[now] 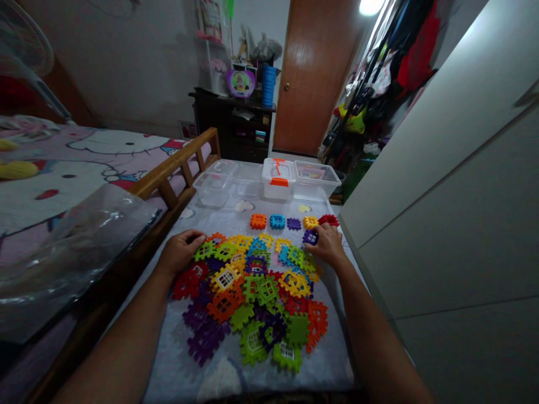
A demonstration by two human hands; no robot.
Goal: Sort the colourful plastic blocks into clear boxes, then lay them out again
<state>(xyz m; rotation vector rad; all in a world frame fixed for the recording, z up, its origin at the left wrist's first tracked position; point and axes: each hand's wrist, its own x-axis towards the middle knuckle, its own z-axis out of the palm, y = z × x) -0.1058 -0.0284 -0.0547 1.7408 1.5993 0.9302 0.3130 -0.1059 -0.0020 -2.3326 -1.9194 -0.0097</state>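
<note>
Sorting barely begun: five tiles form a row (293,222) at 12 o'clock; the pile (252,292) remains. Right hand (327,245) fingers pinch a purple tile (310,237); left hand (180,251) rests loosely curled, empty, on the pile's edge.

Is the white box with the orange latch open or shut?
Shut: the white box has its lid seated flat on top and the orange latch folded down over its front.

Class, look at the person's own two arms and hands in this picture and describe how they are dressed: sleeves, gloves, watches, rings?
Both forearms are bare, with no sleeve in view. The left hand and the right hand wear no gloves. No watch, bracelet or ring shows on either wrist or hand, though the dim light could hide small details.
</note>
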